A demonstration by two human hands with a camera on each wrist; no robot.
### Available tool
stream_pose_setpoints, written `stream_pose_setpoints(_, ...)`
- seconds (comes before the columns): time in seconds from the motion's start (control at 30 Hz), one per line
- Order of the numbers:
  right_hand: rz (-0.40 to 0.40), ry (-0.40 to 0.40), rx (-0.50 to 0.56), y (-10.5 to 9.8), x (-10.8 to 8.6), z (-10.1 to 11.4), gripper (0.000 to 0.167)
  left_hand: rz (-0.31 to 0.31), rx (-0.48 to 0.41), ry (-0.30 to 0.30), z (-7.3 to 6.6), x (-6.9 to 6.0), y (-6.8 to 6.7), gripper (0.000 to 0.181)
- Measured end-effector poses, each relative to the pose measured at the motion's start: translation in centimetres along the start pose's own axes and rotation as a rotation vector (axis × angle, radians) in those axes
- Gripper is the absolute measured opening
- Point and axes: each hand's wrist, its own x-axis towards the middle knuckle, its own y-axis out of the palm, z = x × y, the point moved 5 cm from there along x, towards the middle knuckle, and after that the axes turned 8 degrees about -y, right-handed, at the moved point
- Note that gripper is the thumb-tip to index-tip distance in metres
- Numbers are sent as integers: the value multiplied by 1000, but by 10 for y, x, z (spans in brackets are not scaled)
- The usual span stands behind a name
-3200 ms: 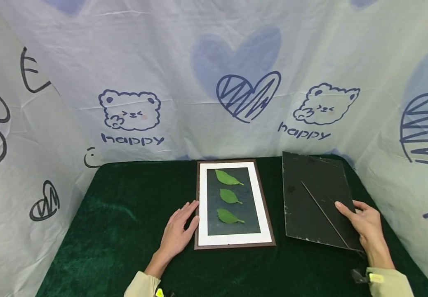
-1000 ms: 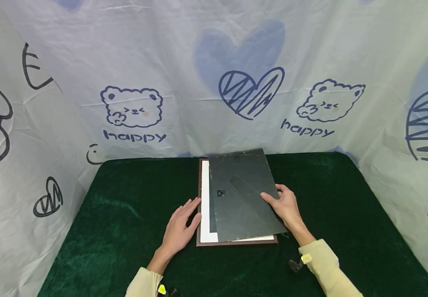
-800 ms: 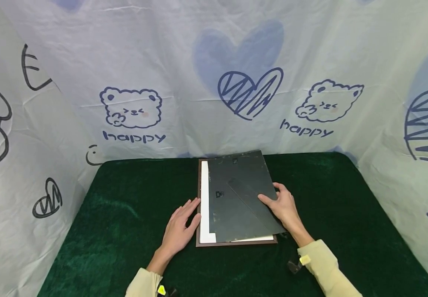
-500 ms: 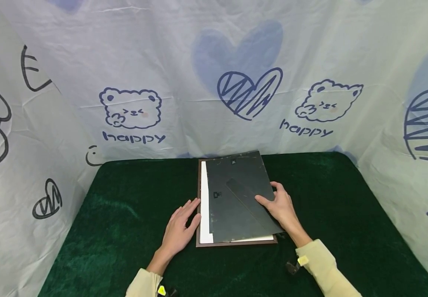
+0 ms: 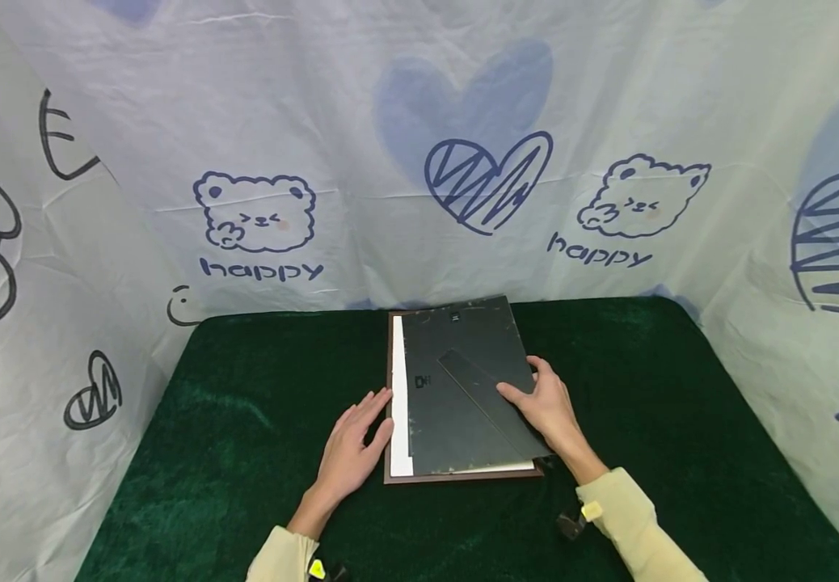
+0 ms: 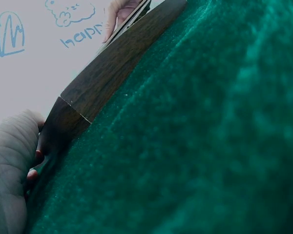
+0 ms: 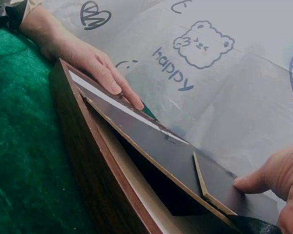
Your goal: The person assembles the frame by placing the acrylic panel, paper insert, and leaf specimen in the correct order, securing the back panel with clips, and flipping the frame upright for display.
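Observation:
A brown wooden picture frame (image 5: 463, 478) lies on the table, with a strip of white mat (image 5: 398, 404) showing at its left. Over it, slightly askew, is the black backing board (image 5: 456, 428), its stand leg (image 5: 474, 398) folded on top. My right hand (image 5: 552, 411) pinches the board's right edge, thumb above. In the right wrist view, the board (image 7: 151, 131) tilts, its near edge raised above the frame (image 7: 90, 146). My left hand (image 5: 350, 449) rests straight fingers against the frame's left side. The board hides the leaves seen earlier.
Dark green velvety cloth (image 5: 245, 420) covers the table. A white curtain (image 5: 361, 145) printed with hearts and bears hangs behind and at both sides. A dark strap (image 7: 256, 225) shows beneath the right hand in the right wrist view.
My right hand has brought the backing board from the table's right side over the frame, covering the mat and leaves. Lately the board has slid slightly left. My left hand stays put.

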Motion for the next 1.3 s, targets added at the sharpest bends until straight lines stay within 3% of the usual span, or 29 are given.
stream_pose_setpoints(0.57,6,1,3,14,-2,10,83,-20,-1,31,-2,0,-1,52)
stream_pose_setpoints(0.93,-5,-95,-107,19,-6,17,84,-27,-13,49,-3,0,-2,51)
stream_pose_setpoints(1.3,7,-179,-219,18,-6,6,88,28,48,-33,1,1,1,76)
